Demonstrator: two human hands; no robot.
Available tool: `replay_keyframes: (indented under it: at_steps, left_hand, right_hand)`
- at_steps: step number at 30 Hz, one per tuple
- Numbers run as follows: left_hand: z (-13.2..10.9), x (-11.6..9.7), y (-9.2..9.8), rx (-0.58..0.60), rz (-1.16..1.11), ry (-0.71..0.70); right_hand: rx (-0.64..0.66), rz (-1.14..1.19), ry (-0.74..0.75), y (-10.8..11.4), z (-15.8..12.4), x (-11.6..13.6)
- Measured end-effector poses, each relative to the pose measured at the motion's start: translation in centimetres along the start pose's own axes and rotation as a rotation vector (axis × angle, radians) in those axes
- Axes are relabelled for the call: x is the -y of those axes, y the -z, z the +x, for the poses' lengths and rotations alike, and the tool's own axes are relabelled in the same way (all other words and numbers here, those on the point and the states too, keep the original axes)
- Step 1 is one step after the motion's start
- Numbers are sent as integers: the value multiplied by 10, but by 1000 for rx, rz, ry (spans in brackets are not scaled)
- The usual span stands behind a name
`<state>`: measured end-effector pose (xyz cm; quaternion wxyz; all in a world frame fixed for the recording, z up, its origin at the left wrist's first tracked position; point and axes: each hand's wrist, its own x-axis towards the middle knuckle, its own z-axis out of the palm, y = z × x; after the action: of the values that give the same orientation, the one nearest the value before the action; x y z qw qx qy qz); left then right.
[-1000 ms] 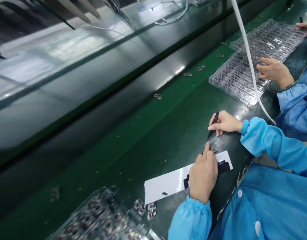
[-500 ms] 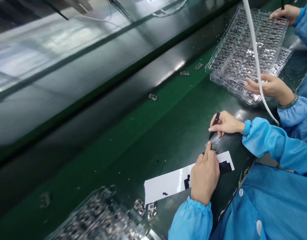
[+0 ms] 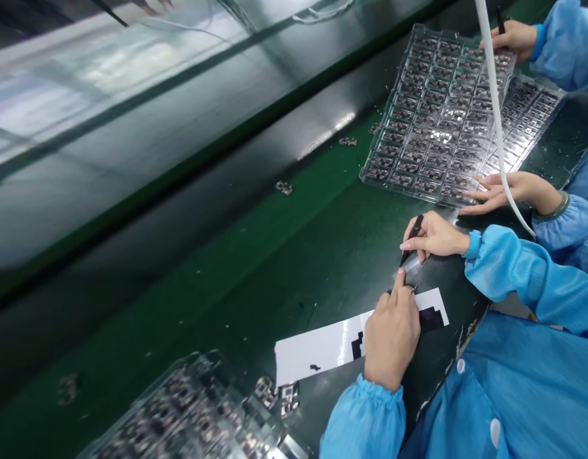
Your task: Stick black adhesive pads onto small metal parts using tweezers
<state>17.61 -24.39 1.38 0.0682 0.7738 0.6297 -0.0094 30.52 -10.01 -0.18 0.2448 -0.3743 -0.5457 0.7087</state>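
Observation:
My left hand (image 3: 390,336) rests knuckles-up on a white backing strip (image 3: 323,349) with black sticker shapes, its forefinger pressing a small metal part (image 3: 411,288) at the strip's far end. Just beyond it, my right hand (image 3: 430,236) grips black tweezers (image 3: 411,238) whose tips point down at a small clear film piece (image 3: 405,271) next to that part. Both sleeves are blue.
A clear tray of small metal parts (image 3: 198,414) lies at the near left, with loose parts (image 3: 279,394) beside it. A co-worker's hand (image 3: 502,189) and other hand (image 3: 511,37) hold a lifted clear parts tray (image 3: 418,115). A white hose (image 3: 495,115) hangs across. Loose parts (image 3: 284,187) ride the green belt.
The co-worker has lifted and swung their tray leftward, closer to my hands. My own hands have stayed nearly still over the strip's end.

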Motion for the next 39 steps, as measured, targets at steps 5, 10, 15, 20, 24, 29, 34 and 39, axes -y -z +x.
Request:
replay_keyframes:
  at_steps: [5,10,15,20,24,29,34,39]
  left_hand:
    - [-2,9,6,-34,-377,109]
    - [-15,22,18,-275,-1020,565]
    - [-26,20,8,-180,-1618,795]
    - [-30,17,2,-89,-1851,859]
    - [-31,17,3,-63,-1971,853]
    - [-33,17,2,-74,-1992,860]
    - [-35,17,0,-96,-1985,861]
    - [-36,17,-2,-97,-1972,843]
  right_hand:
    - [-77,34,50,1,-2,4]
    - [-90,128,123,-6,-12,12]
    - [-33,204,172,-25,-23,18]
    - [50,200,88,-38,-25,15]
    - [77,191,37,-44,-27,11]
    - [101,170,6,-49,-32,11]
    - [137,137,-23,-50,-32,10]
    - [166,107,-42,-51,-32,10]
